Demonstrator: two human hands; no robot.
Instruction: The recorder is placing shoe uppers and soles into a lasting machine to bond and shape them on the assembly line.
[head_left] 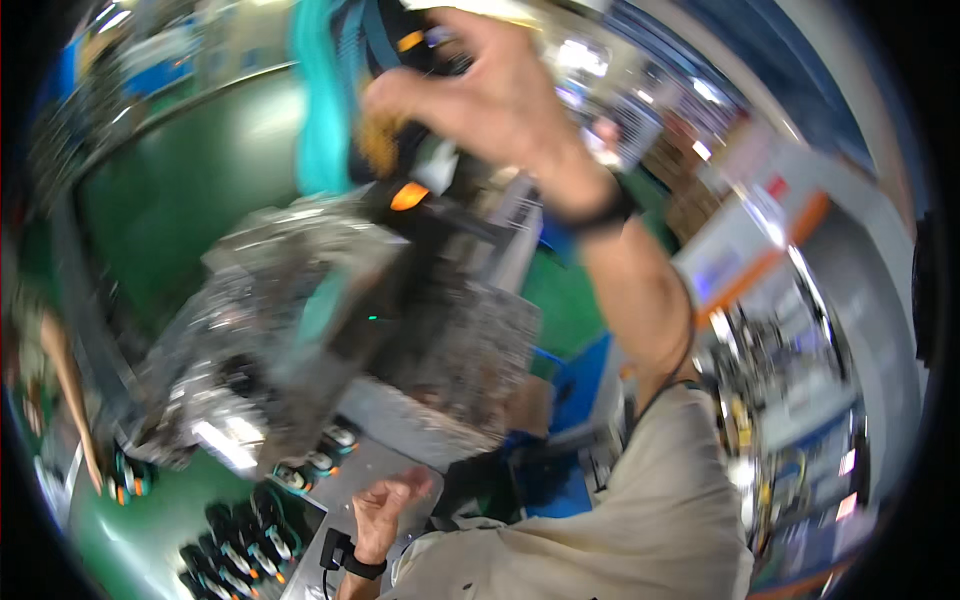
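Note:
Raised at the top centre, my right hand (pixel 490 95) grips a shoe (pixel 385 130) between thumb and fingers. The shoe has a thick teal sole, a dark upper with blue-teal parts and orange tabs; its top end runs out of view. Below it spreads crumpled clear plastic (pixel 290 270), blurred, with a teal patch showing in it. Low in the middle, near a grey table, is my left hand (pixel 380 515), its fingers loosely bent and partly smeared. Nothing shows in that hand.
Several black, teal and orange shoes (pixel 245 540) stand in rows at the lower left. More shoes (pixel 320 460) sit on the grey tabletop (pixel 390 455). A blue bin (pixel 585 390) is right of centre. Another person's arm (pixel 68 390) shows at the far left.

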